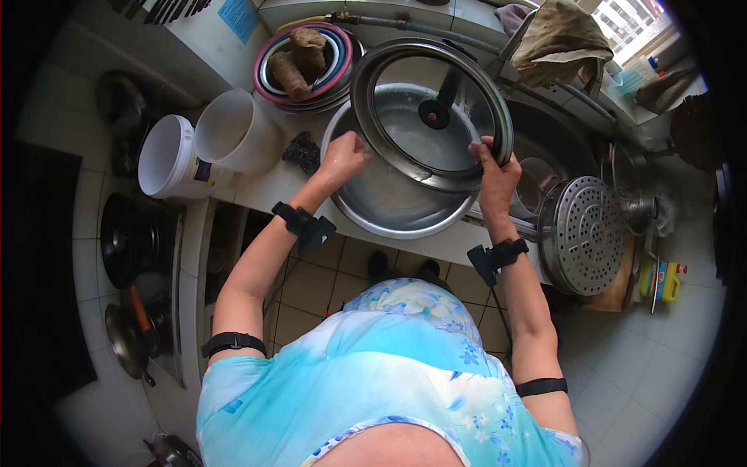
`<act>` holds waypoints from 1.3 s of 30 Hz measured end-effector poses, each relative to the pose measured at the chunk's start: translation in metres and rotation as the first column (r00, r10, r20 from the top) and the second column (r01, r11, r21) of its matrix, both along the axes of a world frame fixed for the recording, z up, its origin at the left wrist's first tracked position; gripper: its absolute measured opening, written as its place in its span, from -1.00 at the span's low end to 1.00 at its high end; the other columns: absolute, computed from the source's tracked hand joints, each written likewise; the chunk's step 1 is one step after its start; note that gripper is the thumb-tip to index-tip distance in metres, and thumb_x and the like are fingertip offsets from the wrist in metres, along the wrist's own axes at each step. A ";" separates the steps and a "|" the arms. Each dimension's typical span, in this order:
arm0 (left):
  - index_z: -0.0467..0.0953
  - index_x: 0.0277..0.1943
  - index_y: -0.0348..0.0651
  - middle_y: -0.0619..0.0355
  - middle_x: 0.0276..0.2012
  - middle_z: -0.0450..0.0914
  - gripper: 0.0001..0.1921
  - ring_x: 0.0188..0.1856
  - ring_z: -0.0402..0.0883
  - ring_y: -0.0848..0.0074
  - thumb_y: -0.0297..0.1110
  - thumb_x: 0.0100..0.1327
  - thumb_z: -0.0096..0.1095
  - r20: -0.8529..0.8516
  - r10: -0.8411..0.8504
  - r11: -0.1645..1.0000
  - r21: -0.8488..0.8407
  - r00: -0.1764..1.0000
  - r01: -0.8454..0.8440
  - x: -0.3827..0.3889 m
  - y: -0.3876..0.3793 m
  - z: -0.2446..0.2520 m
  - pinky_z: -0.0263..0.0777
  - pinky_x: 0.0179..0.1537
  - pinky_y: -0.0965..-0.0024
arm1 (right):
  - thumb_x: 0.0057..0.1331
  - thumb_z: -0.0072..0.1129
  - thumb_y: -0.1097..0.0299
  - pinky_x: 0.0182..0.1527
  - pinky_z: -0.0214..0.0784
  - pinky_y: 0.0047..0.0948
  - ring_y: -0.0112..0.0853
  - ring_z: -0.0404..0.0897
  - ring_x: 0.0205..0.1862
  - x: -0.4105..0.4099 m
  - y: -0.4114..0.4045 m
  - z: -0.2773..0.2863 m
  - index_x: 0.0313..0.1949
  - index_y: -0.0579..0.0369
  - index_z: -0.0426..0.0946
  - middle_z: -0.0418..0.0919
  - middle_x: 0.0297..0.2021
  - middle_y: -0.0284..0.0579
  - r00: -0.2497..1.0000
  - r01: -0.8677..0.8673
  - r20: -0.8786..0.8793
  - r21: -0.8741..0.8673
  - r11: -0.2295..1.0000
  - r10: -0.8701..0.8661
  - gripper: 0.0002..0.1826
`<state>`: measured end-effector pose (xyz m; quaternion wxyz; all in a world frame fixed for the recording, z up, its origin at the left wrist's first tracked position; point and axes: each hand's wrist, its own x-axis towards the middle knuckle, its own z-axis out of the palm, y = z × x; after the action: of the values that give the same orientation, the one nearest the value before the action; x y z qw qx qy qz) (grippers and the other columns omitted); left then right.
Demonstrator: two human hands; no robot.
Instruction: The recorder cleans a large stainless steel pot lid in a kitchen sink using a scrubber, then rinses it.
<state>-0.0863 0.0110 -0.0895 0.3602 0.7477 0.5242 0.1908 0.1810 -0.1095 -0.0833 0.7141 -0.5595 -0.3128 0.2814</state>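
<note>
A glass pot lid (402,128) with a wide steel rim and a black knob is held tilted over a large metal basin (402,225). My right hand (497,169) grips the lid's right rim, thumb on the near face. At the lid's left edge is my left hand (344,156), its fingers curled in. Whether those fingertips hold the rim or only lie beside it cannot be told. Through the glass, the basin's far wall shows. A dark, crumpled scouring pad (302,153) lies on the counter left of the basin.
Two white plastic buckets (166,157) stand left, with stacked bowls (262,76) holding loofah pieces behind. A perforated steamer tray (589,233) leans at right by the sink (548,131). A cloth (560,41) hangs over the pipe. Pans (125,338) sit at far left.
</note>
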 end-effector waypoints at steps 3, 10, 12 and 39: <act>0.52 -0.13 -0.43 -0.08 -0.23 0.66 -0.74 -0.16 0.68 0.26 -0.46 0.16 0.31 -0.227 -0.113 0.992 -0.082 0.967 0.097 0.007 -0.007 -0.013 0.53 -0.11 0.28 | 0.38 0.17 0.57 -0.03 0.58 -0.46 -0.40 0.72 -0.20 -0.004 -0.001 -0.003 -0.13 0.28 0.56 0.71 -0.30 -0.08 1.000 0.006 -0.023 0.001 1.000 -0.006 -0.90; 0.50 0.03 -0.45 -0.13 0.03 0.60 -0.73 0.06 0.64 0.20 -0.45 0.36 0.14 0.563 0.230 0.507 -0.766 0.794 0.396 0.046 -0.026 0.000 0.56 0.06 0.22 | 0.37 0.17 0.59 -0.04 0.59 -0.45 -0.40 0.72 -0.23 -0.009 0.000 -0.011 -0.14 0.30 0.56 0.70 -0.31 -0.08 0.999 0.029 -0.032 -0.018 0.999 -0.030 -0.90; 0.49 0.10 -0.42 -0.11 0.05 0.59 -0.71 0.07 0.64 0.23 -0.45 0.39 0.13 0.651 0.199 0.509 -0.708 0.733 0.490 0.074 -0.037 0.027 0.56 0.07 0.22 | 0.36 0.19 0.59 -0.07 0.59 -0.47 -0.41 0.72 -0.24 -0.007 0.000 -0.017 -0.15 0.30 0.56 0.70 -0.32 -0.10 0.998 0.043 -0.036 -0.005 0.999 -0.043 -0.91; 0.52 0.13 -0.26 0.02 -0.03 0.64 -0.64 0.00 0.65 0.27 -0.35 0.31 0.24 0.387 0.081 0.988 -0.153 0.919 -0.022 0.054 0.034 0.020 0.55 -0.05 0.22 | 0.36 0.17 0.58 -0.10 0.58 -0.49 -0.43 0.70 -0.26 -0.006 -0.002 -0.010 -0.16 0.31 0.53 0.67 -0.34 -0.14 0.999 0.020 -0.034 -0.106 0.994 -0.024 -0.91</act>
<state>-0.0324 0.0448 -0.0698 0.5061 0.6521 0.4735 0.3074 0.1752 -0.1112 -0.0932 0.6918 -0.5950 -0.2786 0.2995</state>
